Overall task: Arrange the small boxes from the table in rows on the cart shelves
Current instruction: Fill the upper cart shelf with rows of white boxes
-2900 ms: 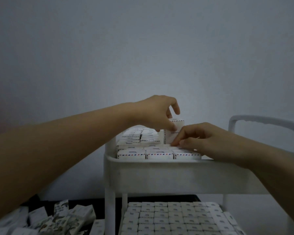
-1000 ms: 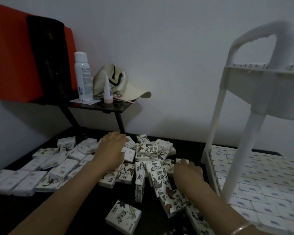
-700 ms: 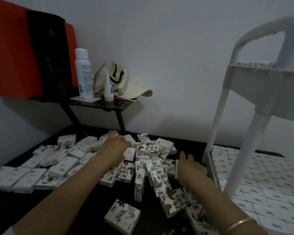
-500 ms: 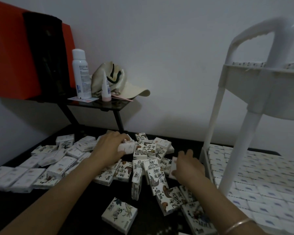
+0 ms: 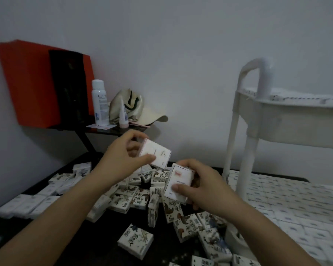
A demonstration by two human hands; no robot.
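A: Cardboard, white with a striped edge: the first box is pinched by the left hand, thumb on its face and fingers behind. It is held above the pile, clear of it.
B: Right hand?
A: It grips a second box, thumb across the lower face, fingers wrapped behind. It is held low, just over the pile on the table. The two boxes are near each other; I cannot tell whether they touch.
B: Cart?
A: To the right. Rows of boxes cover the lower shelf. The top shelf shows boxes along its rim; the rest is hidden.
B: Risks?
A: Judgement only.
1. Each box is held by two faces. A slack pinch on the swing right could drop one.
2. A cart post stands between the hands and the shelves, so a corner may clip it.
3. Pushing a box into a tight row may shove its neighbours out of line.
4. A box set with the wrong face up would break the pattern.
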